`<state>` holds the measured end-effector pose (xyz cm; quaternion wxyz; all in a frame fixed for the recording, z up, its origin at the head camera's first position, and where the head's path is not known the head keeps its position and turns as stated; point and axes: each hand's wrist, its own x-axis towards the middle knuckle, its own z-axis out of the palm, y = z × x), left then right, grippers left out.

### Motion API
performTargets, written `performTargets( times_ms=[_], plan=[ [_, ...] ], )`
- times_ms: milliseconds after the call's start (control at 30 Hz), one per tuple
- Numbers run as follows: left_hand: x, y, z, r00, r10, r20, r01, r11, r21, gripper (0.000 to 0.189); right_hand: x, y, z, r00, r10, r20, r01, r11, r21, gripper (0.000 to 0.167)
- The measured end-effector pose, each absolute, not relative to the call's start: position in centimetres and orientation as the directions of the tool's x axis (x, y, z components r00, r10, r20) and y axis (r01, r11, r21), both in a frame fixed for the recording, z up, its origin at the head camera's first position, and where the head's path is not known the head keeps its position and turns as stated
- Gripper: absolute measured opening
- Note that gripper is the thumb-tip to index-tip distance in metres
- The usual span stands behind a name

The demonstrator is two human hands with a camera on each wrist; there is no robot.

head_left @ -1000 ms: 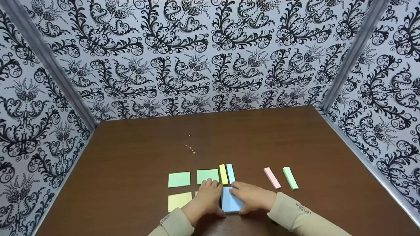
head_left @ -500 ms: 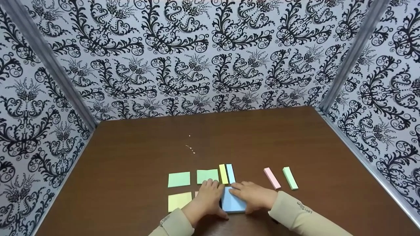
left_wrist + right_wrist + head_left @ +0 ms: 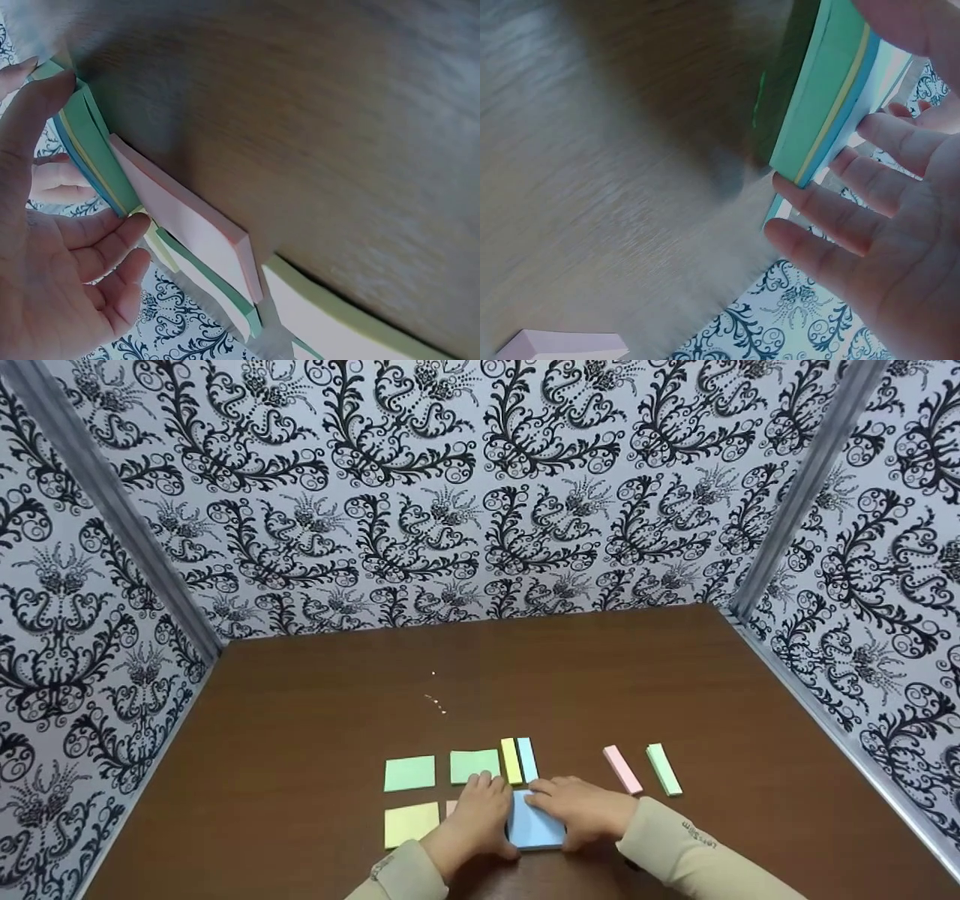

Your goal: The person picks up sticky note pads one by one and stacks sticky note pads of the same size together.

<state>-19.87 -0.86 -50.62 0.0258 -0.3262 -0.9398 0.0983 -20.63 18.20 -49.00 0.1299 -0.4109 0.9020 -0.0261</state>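
Note:
A stack of sticky note pads (image 3: 536, 821), blue on top, lies near the table's front edge between both hands. Yellow and green layers show along its side in the right wrist view, where the stack (image 3: 817, 112) stands close up. My left hand (image 3: 484, 814) grips its left side, thumb at the near edge and fingers toward the far corner. From the other side my right hand (image 3: 585, 806) holds it, thumb near the front corner and fingers along the right and far edges. Left of the stack, a pink sticky note pad (image 3: 187, 202) is mostly hidden by my left hand in the head view.
Two green pads, one left (image 3: 409, 773) and one right (image 3: 474, 766), lie behind a yellow pad (image 3: 411, 826). Yellow (image 3: 511, 760) and blue (image 3: 527, 760) note strips lie behind the stack. Pink (image 3: 622, 769) and green (image 3: 664, 769) strips lie farther right. Patterned walls (image 3: 420, 510) enclose the table.
My right thumb has shifted slightly to the right along the stack's front edge, showing more of the blue top. My left hand stays nearly in place, and the other pads have not moved.

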Motion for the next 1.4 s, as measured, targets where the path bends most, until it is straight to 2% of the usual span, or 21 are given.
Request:
performTargets(
  times_ms=[233, 467, 633, 867, 1000, 1200, 1300, 1400],
  plan=[
    [-20.0, -0.8, -50.8, -0.784, 0.620, -0.002, 0.608, 0.768, -0.200, 0.079, -20.7, 18.7, -49.0, -0.637, -0.732, -0.239, -0.713, 0.678, -0.177, 0.080],
    [-20.1, -0.8, -51.2, -0.770, 0.638, -0.009, 0.620, 0.744, -0.249, 0.086, -20.8, 20.2, -49.2, -0.678, -0.695, -0.240, -0.627, 0.717, -0.304, 0.096],
    [-20.0, -0.9, -51.3, -0.764, 0.645, -0.015, 0.624, 0.733, -0.269, 0.092, -21.1, 21.5, -48.6, -0.707, -0.669, -0.232, -0.576, 0.734, -0.361, 0.098],
    [-19.7, -1.7, -50.6, -0.775, 0.632, 0.003, 0.628, 0.771, -0.106, 0.100, -21.3, 22.7, -48.6, -0.714, -0.673, -0.192, -0.582, 0.723, -0.371, 0.095],
    [-19.7, -3.4, -49.8, -0.772, 0.630, 0.085, 0.633, 0.774, 0.010, 0.099, -21.6, 23.6, -48.8, -0.745, -0.661, -0.092, -0.587, 0.715, -0.381, 0.089],
    [-20.0, -9.1, -48.9, -0.804, 0.512, 0.301, 0.584, 0.775, 0.241, 0.083, -22.4, 26.2, -48.9, -0.823, -0.529, 0.205, -0.567, 0.747, -0.347, 0.078],
    [-20.3, -12.5, -48.6, -0.826, 0.412, 0.384, 0.522, 0.817, 0.246, 0.081, -22.8, 27.8, -49.0, -0.843, -0.425, 0.330, -0.521, 0.798, -0.302, 0.072],
    [-20.8, -15.6, -48.4, -0.856, 0.306, 0.417, 0.426, 0.875, 0.231, 0.082, -23.1, 29.2, -49.1, -0.863, -0.331, 0.382, -0.450, 0.847, -0.283, 0.068]
  ],
)
